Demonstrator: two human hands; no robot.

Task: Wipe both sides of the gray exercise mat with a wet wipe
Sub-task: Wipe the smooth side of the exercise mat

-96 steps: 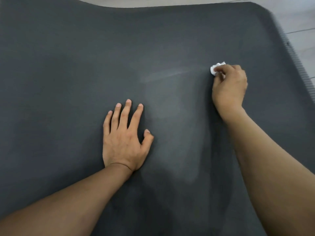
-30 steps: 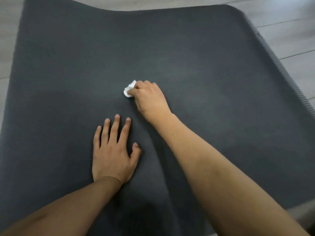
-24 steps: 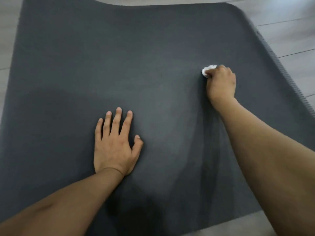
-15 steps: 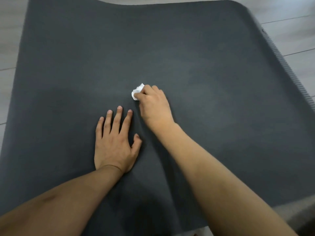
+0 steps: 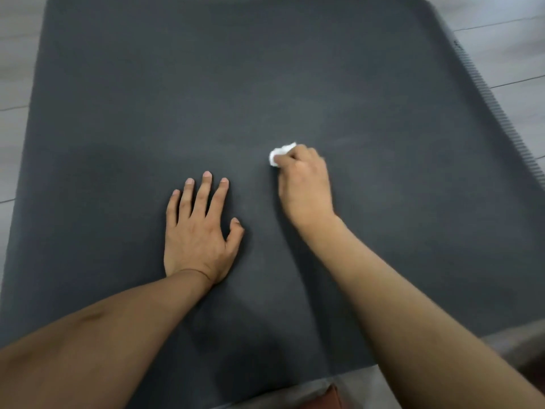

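Observation:
The gray exercise mat [image 5: 124,93] lies flat on the floor and fills most of the view. My left hand [image 5: 200,231] rests palm down on its middle, fingers straight and spread. To its right, my right hand [image 5: 306,184] holds a crumpled white wet wipe [image 5: 280,153] in curled fingers and presses it against the mat surface. A faint damp streak shows on the mat right of the wipe.
Light wooden floor [image 5: 513,54] borders the mat on the left, right and far side. The mat's ribbed right edge [image 5: 483,93] runs diagonally. Its near edge ends at the bottom, with gray floor and a reddish patch [image 5: 333,397] below.
My right hand has swept the wipe back and forth across the mat, and in the last half second it moved right from beside the left hand. The left hand stayed planted.

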